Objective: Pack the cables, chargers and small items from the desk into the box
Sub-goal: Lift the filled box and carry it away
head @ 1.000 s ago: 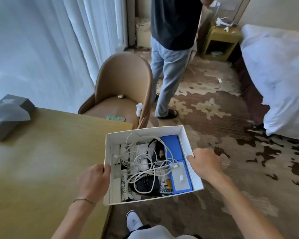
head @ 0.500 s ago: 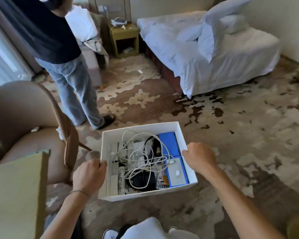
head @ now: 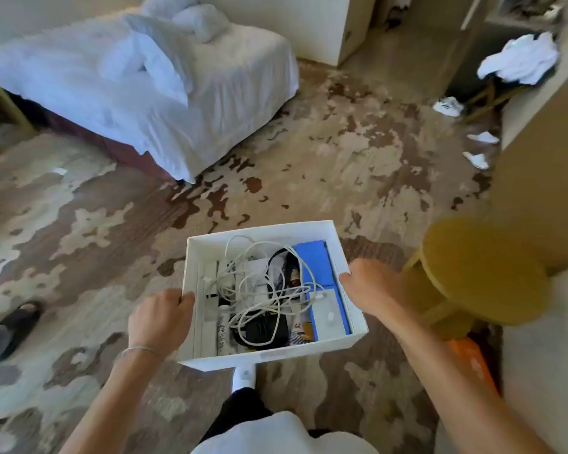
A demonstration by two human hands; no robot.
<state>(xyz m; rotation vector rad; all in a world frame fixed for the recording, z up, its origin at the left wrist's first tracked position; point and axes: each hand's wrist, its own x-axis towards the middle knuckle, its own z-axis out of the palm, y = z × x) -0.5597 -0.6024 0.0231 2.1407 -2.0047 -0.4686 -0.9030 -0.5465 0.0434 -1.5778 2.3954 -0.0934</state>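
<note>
- Box (head: 210, 247) — white, open-topped cardboard, carried in the air between your two hands above the patterned carpet (head: 358, 165); no desk shows in this view.
- Left hand (head: 156, 317) — fingers curled over the top edge of the box's left wall, thumb side outward; a thin bracelet (head: 138, 349) circles the wrist.
- Right hand (head: 369, 286) — fingers curled over the rim of the right wall, so that the box hangs level between the two grips.
- White cables (head: 253, 283) — a loose tangle of loops lying across the middle of the box, on top of the other contents.
- Blue flat boxes (head: 315, 263) — two, laid end to end along the right wall; the nearer one carries a white panel with a small white plug resting on it.
- Black pouch (head: 263, 329) — in the near middle of the box, partly under the cable loops; a second dark item lies beyond it, too tangled to identify.
- White slim cartons (head: 207, 309) — packed upright along the left wall, beside a narrow printed tube.
- Bed (head: 138, 80) — white sheets and pillows, upper left, well apart from the box.
- Yellow stool (head: 482, 270) — round, just beside your right forearm.
- White shoe (head: 244, 376) — your foot, visible directly below the box's near wall.
</note>
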